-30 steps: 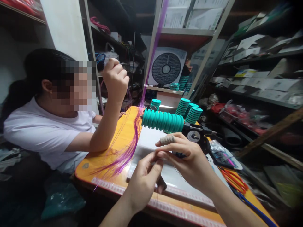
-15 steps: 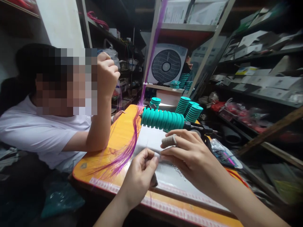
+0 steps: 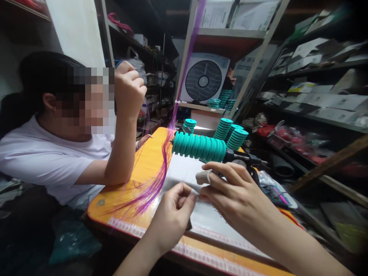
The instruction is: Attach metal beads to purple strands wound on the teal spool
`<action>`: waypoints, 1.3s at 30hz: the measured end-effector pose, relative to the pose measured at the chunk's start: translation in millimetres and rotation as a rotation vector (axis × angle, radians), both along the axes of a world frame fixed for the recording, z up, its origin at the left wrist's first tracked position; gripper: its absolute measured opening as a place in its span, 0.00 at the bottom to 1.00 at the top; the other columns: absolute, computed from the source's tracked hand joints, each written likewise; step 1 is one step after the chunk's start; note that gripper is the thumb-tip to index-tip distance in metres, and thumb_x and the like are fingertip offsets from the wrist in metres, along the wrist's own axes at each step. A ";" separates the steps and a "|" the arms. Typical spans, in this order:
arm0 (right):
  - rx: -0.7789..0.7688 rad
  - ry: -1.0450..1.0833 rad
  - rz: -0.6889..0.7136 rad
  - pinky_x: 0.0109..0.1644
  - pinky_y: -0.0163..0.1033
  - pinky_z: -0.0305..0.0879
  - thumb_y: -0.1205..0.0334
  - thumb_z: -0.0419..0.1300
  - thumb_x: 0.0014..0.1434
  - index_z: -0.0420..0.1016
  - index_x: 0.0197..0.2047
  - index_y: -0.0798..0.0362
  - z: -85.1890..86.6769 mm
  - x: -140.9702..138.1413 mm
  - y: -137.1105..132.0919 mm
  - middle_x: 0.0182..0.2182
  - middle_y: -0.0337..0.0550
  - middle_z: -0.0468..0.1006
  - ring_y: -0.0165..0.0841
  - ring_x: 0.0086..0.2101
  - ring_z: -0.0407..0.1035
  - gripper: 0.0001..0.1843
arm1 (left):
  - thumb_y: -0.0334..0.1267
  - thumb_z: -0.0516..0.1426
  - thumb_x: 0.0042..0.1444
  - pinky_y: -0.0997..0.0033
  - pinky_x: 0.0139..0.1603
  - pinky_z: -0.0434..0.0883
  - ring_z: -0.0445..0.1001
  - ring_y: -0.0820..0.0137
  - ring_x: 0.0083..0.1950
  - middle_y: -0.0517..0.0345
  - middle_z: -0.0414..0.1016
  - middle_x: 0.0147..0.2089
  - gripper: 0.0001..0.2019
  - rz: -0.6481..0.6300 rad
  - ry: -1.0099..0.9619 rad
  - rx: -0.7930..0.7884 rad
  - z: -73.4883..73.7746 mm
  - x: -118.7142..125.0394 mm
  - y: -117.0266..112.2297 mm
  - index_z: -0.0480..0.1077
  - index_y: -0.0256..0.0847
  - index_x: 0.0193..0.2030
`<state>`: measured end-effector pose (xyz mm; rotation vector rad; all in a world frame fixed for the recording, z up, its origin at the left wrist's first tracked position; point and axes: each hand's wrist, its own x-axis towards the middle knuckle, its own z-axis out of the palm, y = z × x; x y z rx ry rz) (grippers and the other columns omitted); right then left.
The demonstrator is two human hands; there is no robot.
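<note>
My left hand (image 3: pixel 172 212) is pinched closed above the white sheet (image 3: pixel 184 172) on the orange table (image 3: pixel 146 161). My right hand (image 3: pixel 232 191) meets it fingertip to fingertip, also pinched; its index finger wears a beige wrap (image 3: pixel 203 176). Whatever the fingers hold is too thin to make out. Just behind them a row of teal spools (image 3: pixel 199 147) lies on a winder shaft. A bundle of purple strands (image 3: pixel 161 168) hangs from above and spreads over the table to the left.
A person in a white shirt (image 3: pixel 48 157) sits at the left, a raised fist (image 3: pixel 129 90) holding purple strands. Stacks of teal spools (image 3: pixel 230 132) stand behind the winder. A fan (image 3: pixel 203 80) and loaded shelves (image 3: pixel 316 96) fill the back and right.
My hands have drawn together into a fingertip pinch and shifted slightly. The other person's raised fist moved left. The view turned a little left.
</note>
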<state>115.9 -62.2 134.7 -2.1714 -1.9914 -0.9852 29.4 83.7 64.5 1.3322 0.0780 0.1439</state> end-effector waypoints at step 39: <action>0.242 0.226 -0.165 0.65 0.54 0.55 0.66 0.51 0.62 0.57 0.66 0.60 7.9 51.6 26.6 0.60 0.54 0.66 0.43 0.61 0.55 0.29 | 0.43 0.60 0.55 0.86 0.15 0.47 0.42 0.83 0.18 0.73 0.46 0.19 0.12 0.318 -0.148 -0.424 6.7 67.3 -3.3 0.62 0.40 0.34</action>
